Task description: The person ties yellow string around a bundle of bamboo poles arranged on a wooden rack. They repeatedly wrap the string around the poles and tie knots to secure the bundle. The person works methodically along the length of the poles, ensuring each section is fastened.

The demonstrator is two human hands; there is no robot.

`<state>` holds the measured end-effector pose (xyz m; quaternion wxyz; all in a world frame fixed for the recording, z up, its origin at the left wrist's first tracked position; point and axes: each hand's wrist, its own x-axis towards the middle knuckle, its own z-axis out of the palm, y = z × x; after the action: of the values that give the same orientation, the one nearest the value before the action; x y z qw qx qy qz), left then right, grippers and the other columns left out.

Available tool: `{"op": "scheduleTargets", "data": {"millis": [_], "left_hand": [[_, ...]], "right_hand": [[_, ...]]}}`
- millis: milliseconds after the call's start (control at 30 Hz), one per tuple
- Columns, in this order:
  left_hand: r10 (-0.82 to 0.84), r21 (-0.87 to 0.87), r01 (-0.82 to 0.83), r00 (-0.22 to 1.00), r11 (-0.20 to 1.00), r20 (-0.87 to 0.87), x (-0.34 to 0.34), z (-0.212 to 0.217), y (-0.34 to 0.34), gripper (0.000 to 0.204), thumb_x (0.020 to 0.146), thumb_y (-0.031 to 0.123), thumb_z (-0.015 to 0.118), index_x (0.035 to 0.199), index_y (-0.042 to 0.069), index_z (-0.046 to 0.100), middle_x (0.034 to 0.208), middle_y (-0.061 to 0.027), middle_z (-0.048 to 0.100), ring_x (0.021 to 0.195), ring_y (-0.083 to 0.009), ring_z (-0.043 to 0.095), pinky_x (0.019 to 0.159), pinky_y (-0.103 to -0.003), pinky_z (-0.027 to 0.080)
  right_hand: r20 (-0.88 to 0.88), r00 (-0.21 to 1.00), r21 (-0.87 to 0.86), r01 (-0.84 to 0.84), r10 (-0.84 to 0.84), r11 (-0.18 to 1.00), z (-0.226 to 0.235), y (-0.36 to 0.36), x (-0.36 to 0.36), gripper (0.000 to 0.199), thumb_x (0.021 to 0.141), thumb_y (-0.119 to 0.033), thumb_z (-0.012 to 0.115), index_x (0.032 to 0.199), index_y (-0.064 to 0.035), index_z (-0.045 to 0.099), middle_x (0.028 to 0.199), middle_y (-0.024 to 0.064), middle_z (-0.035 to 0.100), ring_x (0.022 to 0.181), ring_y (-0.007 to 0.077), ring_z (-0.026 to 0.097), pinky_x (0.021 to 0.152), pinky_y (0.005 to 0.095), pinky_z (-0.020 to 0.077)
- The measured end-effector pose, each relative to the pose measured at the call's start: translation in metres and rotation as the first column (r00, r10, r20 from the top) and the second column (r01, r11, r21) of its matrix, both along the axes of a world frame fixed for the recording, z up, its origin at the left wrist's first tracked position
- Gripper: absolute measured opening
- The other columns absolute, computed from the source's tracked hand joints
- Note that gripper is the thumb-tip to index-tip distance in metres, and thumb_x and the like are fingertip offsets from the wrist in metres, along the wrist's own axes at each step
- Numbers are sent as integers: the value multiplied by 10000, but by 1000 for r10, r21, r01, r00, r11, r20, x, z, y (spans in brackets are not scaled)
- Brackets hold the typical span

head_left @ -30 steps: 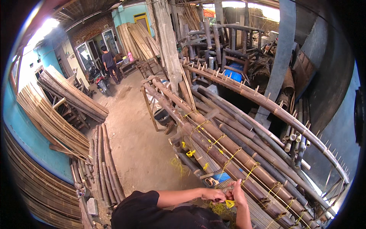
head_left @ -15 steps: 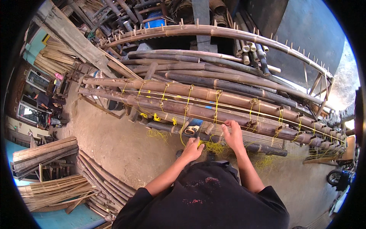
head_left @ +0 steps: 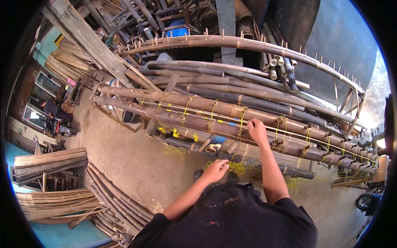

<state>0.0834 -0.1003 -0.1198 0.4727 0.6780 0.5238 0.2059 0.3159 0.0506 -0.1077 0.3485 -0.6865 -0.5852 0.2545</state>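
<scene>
A person leans over a rack of bamboo poles bound with yellow cord, one hand up on the poles and one low by a tangle of cord.

The right hand (head_left: 257, 129) rests on a long brown bamboo pole (head_left: 231, 110) in the stack, fingers curled at a yellow cord (head_left: 241, 120) looped around the poles; whether it pinches the cord cannot be told. The left hand (head_left: 215, 170) hangs lower, fingers loosely bent just beside a loose bunch of yellow cord (head_left: 237, 167) on the ground under the rack, seemingly touching its strands. A pile of thin bamboo slats (head_left: 49, 161) lies well apart at the left, on the dirt floor (head_left: 136, 161).
</scene>
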Motion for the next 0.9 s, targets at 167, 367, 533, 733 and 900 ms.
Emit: {"op": "scheduleTargets", "data": {"millis": [167, 367, 533, 733, 900], "left_hand": [[58, -210, -67, 997, 975, -49, -17, -15, -29, 390, 942, 289, 547, 1216, 17, 602, 1079, -195, 664, 979, -280, 648, 861, -369, 502], [26, -60, -31, 996, 998, -86, -32, -35, -36, 413, 957, 339, 512, 1215, 29, 600, 1104, -202, 636, 1016, -340, 620, 889, -410, 483], [143, 30, -142, 989, 989, -26, -33, -24, -28, 319, 930, 287, 540, 1101, 36, 637, 976, -196, 668, 911, -373, 638, 802, -459, 498], [120, -62, -123, 991, 990, -58, -43, -46, -30, 395, 957, 329, 525, 1175, 9, 604, 1016, -191, 677, 951, -343, 648, 816, -448, 498], [136, -28, -138, 989, 990, -50, -50, -48, -46, 367, 944, 300, 533, 1140, 2, 618, 1010, -199, 666, 946, -345, 641, 822, -435, 491]], "right_hand": [[263, 964, -8, -24, 26, 1000, 14, 12, -7, 359, 815, -390, 684, 878, -37, 705, 772, 221, 668, 795, 395, 658, 696, 464, 518], [382, 908, -77, -153, 171, 985, 15, 17, -29, 448, 769, -399, 729, 1008, -22, 692, 920, 221, 685, 900, 391, 648, 761, 476, 517], [552, 792, 97, -371, 260, 924, 4, 27, -14, 300, 725, -322, 751, 810, -38, 707, 854, 190, 675, 835, 391, 619, 715, 487, 480], [159, 881, -77, -439, 446, 895, -22, 48, 8, 206, 746, -166, 726, 840, 3, 654, 758, 195, 636, 736, 361, 617, 668, 450, 463], [308, 820, 5, -509, 483, 861, -24, 46, -1, 202, 773, -143, 681, 812, 23, 571, 737, 194, 601, 717, 376, 592, 682, 454, 461]]}}
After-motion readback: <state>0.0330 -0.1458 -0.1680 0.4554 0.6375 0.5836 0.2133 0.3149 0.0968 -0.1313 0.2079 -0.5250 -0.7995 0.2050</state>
